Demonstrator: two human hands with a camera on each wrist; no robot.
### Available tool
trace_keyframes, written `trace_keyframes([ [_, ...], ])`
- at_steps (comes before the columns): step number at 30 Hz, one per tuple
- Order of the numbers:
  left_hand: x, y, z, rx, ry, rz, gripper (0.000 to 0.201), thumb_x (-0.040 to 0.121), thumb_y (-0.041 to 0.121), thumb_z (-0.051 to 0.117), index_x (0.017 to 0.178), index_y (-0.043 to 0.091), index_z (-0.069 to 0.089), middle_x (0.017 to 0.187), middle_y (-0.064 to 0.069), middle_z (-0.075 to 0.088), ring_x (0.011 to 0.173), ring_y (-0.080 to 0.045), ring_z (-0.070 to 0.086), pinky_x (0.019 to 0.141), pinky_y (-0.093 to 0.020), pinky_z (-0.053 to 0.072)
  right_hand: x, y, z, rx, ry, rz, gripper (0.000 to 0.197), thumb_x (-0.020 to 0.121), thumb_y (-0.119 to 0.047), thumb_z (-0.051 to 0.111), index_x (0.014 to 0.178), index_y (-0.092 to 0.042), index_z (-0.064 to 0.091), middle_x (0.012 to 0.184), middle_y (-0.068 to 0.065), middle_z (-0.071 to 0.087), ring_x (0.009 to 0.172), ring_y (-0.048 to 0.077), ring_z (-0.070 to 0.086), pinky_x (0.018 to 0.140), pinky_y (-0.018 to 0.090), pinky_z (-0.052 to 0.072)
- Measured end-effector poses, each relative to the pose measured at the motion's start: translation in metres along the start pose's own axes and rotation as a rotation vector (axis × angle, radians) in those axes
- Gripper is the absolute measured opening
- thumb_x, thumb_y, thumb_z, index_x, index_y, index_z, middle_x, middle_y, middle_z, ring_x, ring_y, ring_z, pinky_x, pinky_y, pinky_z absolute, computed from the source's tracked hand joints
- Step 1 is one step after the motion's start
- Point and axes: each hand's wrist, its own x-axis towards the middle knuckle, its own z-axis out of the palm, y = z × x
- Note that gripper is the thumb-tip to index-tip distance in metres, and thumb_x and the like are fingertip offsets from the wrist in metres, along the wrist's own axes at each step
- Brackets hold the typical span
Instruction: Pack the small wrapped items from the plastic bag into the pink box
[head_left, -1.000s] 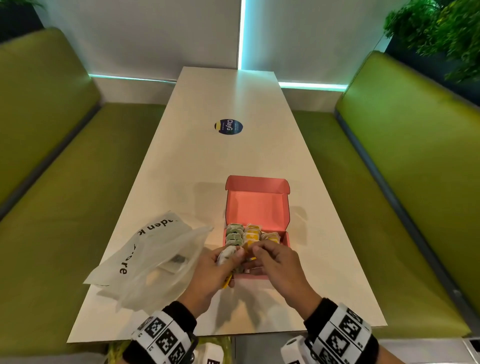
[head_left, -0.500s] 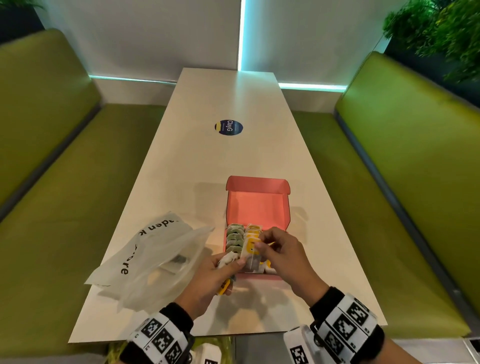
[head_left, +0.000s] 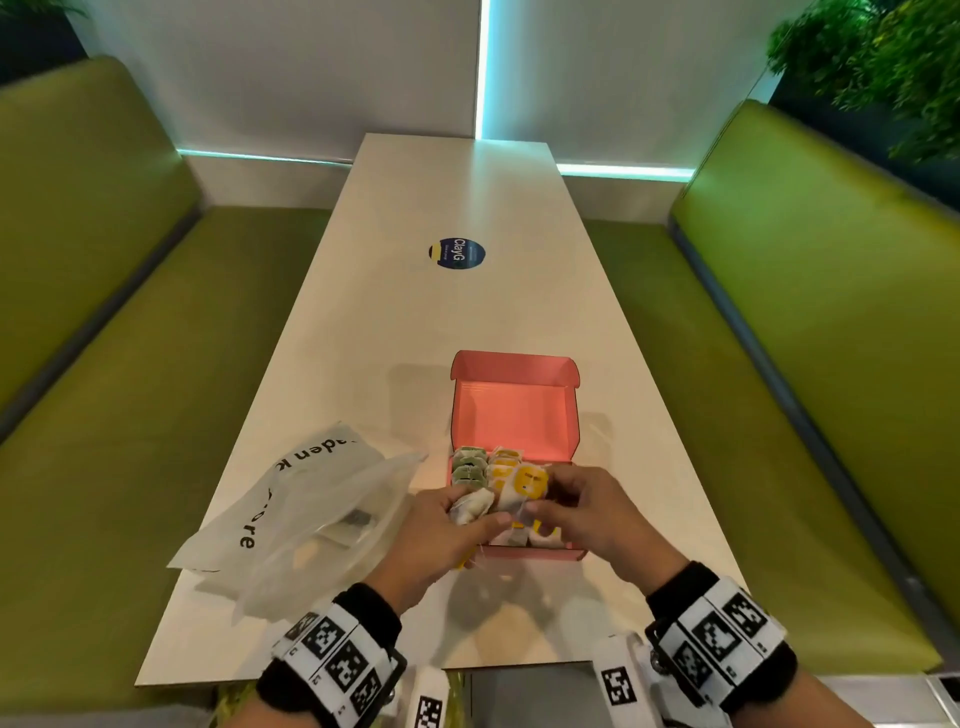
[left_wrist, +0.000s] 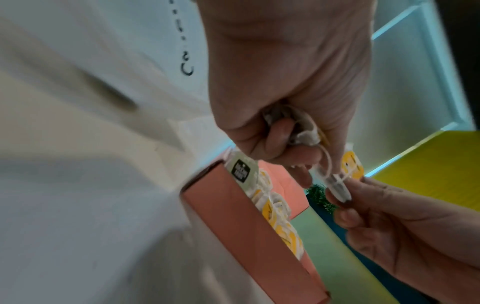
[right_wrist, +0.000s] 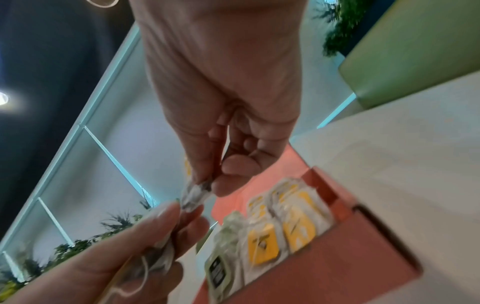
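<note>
**Two hands over the open pink cardboard box (head_left: 514, 415)**

Two hands meet above the near end of the box. Our right hand (head_left: 597, 514) pinches a small clear-wrapped packet with a yellow label (head_left: 530, 480) by one end; the packet's long axis runs up and away from the box. Our left hand (head_left: 441, 535) curls round a bundle of white wrapped packets (head_left: 470, 506). Half a second ago the yellow packet sat lower, nearer the box's rows; now it is lifted. The box holds a green-labelled row (head_left: 469, 465) at its left and yellow-labelled rows (right_wrist: 280, 232) beside it. Left of the box lies the crumpled translucent plastic bag (head_left: 311, 519).
</note>
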Motion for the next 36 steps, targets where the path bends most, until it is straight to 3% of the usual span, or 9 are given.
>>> trace_keyframes([
  [4,0.011,0.001,-0.005,0.268,0.097,0.137,0.023,0.072,0.026,0.079,0.089,0.011,0.073,0.084,-0.002,0.072,0.081,-0.015,0.066,0.074,-0.029,0.051,0.002,0.009,-0.026,-0.121,0.214,-0.016,0.009,0.077,0.001,0.069,0.075,-0.005,0.063,0.062,0.008,0.063,0.05,0.007,0.058,0.052,0.021,0.048],
  [8,0.016,0.013,0.005,0.761,-0.006,0.261,0.018,0.08,0.03,0.068,0.092,0.016,0.067,0.084,0.0,0.067,0.081,-0.019,0.06,0.067,-0.026,0.042,-0.005,0.026,-0.035,-0.307,0.188,0.038,0.015,0.069,0.001,0.072,0.073,-0.011,0.065,0.066,0.01,0.068,0.063,0.022,0.065,0.067,0.035,0.054],
  [11,0.023,0.02,0.018,1.027,-0.099,0.3,0.031,0.083,0.039,0.06,0.114,0.033,0.063,0.106,0.001,0.068,0.101,-0.021,0.059,0.078,-0.028,0.046,-0.008,0.034,-0.03,-0.433,0.082,0.064,0.009,0.071,-0.007,0.072,0.076,-0.008,0.065,0.069,0.009,0.067,0.069,0.025,0.062,0.064,0.028,0.046],
  [13,0.03,0.022,0.026,1.146,-0.142,0.338,0.037,0.086,0.04,0.055,0.123,0.037,0.057,0.113,0.001,0.066,0.107,-0.022,0.058,0.08,-0.028,0.043,-0.008,0.036,-0.027,-0.488,0.061,0.062,0.006,0.074,-0.007,0.068,0.075,-0.01,0.062,0.073,0.009,0.066,0.074,0.027,0.06,0.065,0.029,0.045],
  [16,0.038,0.022,0.037,1.315,-0.198,0.4,0.036,0.088,0.038,0.05,0.123,0.034,0.056,0.112,-0.003,0.066,0.103,-0.026,0.06,0.077,-0.032,0.044,-0.006,0.038,-0.021,-0.531,0.019,0.042,0.017,0.076,-0.004,0.061,0.074,-0.02,0.059,0.075,0.004,0.064,0.076,0.023,0.059,0.067,0.028,0.044],
  [18,0.041,0.02,0.043,1.416,-0.218,0.417,0.031,0.088,0.034,0.049,0.117,0.028,0.058,0.107,-0.005,0.065,0.096,-0.028,0.061,0.069,-0.033,0.043,-0.004,0.039,-0.019,-0.553,0.0,0.032,0.018,0.077,-0.003,0.059,0.074,-0.021,0.058,0.074,0.003,0.063,0.072,0.02,0.056,0.061,0.02,0.04],
  [22,0.046,0.015,0.047,1.467,-0.191,0.42,0.024,0.088,0.03,0.052,0.11,0.021,0.056,0.103,-0.006,0.063,0.091,-0.029,0.061,0.062,-0.031,0.038,0.001,0.041,-0.018,-0.574,-0.019,0.033,0.017,0.077,-0.002,0.056,0.079,-0.017,0.064,0.074,0.002,0.062,0.07,0.017,0.054,0.057,0.013,0.036],
  [30,0.056,0.012,0.046,1.431,-0.196,0.37,0.029,0.089,0.033,0.047,0.114,0.022,0.056,0.105,-0.009,0.061,0.092,-0.031,0.061,0.064,-0.034,0.04,0.006,0.038,-0.015,-0.665,-0.034,0.044,0.021,0.077,-0.001,0.051,0.09,-0.009,0.064,0.09,0.013,0.068,0.082,0.027,0.058,0.066,0.029,0.039],
  [36,0.058,0.013,0.048,1.433,-0.169,0.315,0.025,0.086,0.032,0.049,0.102,0.018,0.061,0.1,-0.007,0.063,0.089,-0.028,0.062,0.061,-0.032,0.04,0.013,0.037,-0.01,-0.806,-0.076,0.065,0.026,0.081,-0.005,0.049,0.102,-0.011,0.063,0.103,0.015,0.066,0.096,0.033,0.057,0.067,0.028,0.035],
])
